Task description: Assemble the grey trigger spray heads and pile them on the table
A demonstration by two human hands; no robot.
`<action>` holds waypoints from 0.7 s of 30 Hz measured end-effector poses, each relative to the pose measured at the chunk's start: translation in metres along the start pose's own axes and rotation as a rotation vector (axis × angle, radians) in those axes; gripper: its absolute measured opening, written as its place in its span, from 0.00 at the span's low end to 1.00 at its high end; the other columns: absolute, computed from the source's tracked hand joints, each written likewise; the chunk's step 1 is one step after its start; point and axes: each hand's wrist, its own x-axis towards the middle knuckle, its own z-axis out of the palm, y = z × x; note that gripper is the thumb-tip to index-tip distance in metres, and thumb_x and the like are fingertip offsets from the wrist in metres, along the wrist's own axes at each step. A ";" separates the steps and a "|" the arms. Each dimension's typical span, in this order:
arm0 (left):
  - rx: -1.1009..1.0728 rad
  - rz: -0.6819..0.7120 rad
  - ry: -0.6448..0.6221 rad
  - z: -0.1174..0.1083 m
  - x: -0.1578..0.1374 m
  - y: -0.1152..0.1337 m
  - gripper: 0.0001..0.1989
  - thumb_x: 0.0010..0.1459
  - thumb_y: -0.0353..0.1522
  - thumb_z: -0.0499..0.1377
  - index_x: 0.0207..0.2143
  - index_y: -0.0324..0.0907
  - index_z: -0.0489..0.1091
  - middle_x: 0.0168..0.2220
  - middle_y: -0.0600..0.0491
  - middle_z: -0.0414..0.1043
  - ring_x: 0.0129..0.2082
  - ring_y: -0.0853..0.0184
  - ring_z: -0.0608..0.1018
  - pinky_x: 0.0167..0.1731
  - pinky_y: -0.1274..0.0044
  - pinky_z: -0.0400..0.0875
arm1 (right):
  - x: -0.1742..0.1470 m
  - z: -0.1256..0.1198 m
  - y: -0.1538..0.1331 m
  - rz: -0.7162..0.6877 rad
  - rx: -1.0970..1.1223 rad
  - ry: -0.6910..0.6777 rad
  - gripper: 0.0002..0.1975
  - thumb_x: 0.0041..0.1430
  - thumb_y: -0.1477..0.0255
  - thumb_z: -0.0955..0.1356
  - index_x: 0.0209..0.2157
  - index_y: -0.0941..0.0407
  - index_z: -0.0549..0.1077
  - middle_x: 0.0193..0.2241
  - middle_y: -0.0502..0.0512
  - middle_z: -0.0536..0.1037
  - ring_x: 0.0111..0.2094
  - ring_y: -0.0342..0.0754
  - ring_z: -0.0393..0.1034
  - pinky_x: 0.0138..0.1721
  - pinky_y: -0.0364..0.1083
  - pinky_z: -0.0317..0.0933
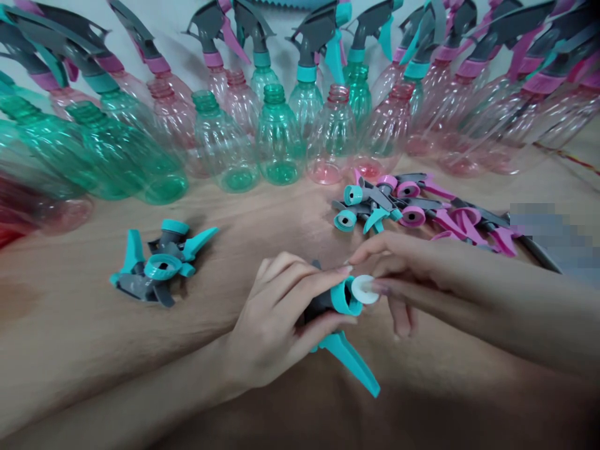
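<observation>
My left hand (281, 319) is wrapped round a grey and turquoise trigger spray head (347, 359), its turquoise collar facing right and its trigger pointing down to the right. Between the fingertips of my right hand (398, 275) is a small white disc (364, 289), held right at the mouth of that collar. Part of the spray head's grey body is hidden under my left fingers. To the left on the table lie a couple of loose turquoise and grey spray heads (164, 267), heaped together.
Several spray heads with pink or turquoise parts (412, 215) are piled beyond my right hand. Green bottles (281, 144) and pink bottles (330, 140) stand in rows at the back, many topped with spray heads. A red-yellow cord (569, 156) lies at far right.
</observation>
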 end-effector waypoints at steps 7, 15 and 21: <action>-0.144 -0.092 0.087 0.000 0.001 -0.002 0.19 0.53 0.32 0.66 0.47 0.41 0.68 0.36 0.53 0.74 0.37 0.67 0.72 0.40 0.74 0.67 | 0.003 -0.009 -0.005 0.095 0.282 0.068 0.06 0.59 0.64 0.67 0.37 0.50 0.72 0.31 0.48 0.78 0.29 0.43 0.72 0.28 0.41 0.65; -0.188 -0.044 0.081 -0.002 0.000 -0.003 0.17 0.55 0.31 0.64 0.47 0.39 0.69 0.37 0.52 0.75 0.37 0.67 0.72 0.38 0.75 0.68 | 0.008 0.002 -0.013 0.000 0.061 0.224 0.04 0.56 0.67 0.69 0.29 0.51 0.76 0.26 0.43 0.77 0.23 0.37 0.67 0.20 0.36 0.58; -0.207 -0.085 0.088 0.000 0.001 -0.002 0.17 0.54 0.32 0.65 0.46 0.39 0.70 0.35 0.52 0.74 0.36 0.67 0.72 0.37 0.75 0.69 | 0.004 -0.010 -0.013 -0.063 -0.023 0.219 0.06 0.58 0.64 0.68 0.33 0.49 0.76 0.28 0.42 0.77 0.24 0.36 0.67 0.21 0.36 0.59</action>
